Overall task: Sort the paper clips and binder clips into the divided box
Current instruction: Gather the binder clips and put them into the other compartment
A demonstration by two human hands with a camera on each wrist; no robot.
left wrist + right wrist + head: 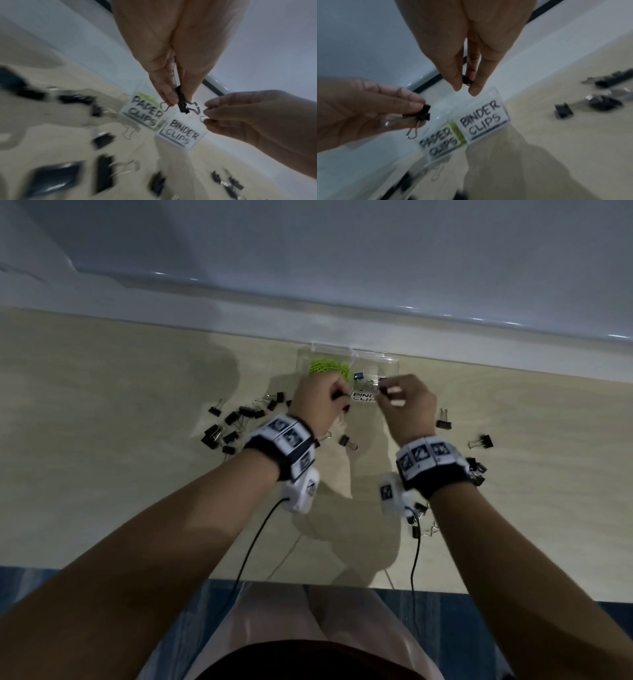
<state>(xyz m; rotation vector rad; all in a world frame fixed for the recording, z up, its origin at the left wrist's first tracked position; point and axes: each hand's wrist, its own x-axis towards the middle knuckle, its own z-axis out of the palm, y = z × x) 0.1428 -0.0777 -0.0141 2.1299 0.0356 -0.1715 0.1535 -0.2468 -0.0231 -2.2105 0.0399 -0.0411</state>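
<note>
Head overhead; wrists close, box (pixel 346 361) shared.

An office-type or home desk setting, indoors. A pale wood-grain desktop (pixel 102 440) meets a white wall (pixel 342 251) along a glossy ledge (pixel 411 316) at the far edge. Stationery dominates: black binder clips (pixel 226 426) lie scattered at left and right, and a clear divided box (pixel 346 352) at the far centre carries hand-lettered labels, "PAPER CLIPS" (pixel 145 113) and "BINDER CLIPS" (pixel 181 133). Blue floor (pixel 513 628) shows beneath the near edge. Lighting is dim.
</note>
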